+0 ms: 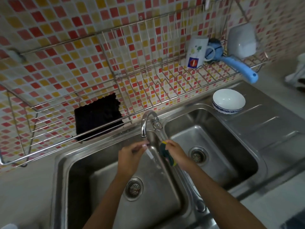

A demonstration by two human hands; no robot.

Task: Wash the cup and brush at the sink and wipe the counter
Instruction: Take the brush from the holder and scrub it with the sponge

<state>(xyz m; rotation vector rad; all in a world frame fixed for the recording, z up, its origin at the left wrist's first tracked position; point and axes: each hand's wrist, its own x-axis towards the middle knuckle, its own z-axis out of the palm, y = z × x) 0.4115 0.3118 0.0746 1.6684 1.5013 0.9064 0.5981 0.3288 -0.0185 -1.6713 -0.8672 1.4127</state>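
Green-yellow scrubber (166,153) gripped in right hand (177,156) at 6 o'clock of the tap (146,123), left hand (130,156) loose-fingered in the stream, cup (195,52) and brush (237,65) in the rack (148,90) at 2 o'clock; I'd wring it over the sink (79,171) before wiping the counter (28,187).

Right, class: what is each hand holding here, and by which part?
The right hand grips what looks like a green-and-yellow sponge around its middle. The left hand seems to hold nothing, fingers under the tap.
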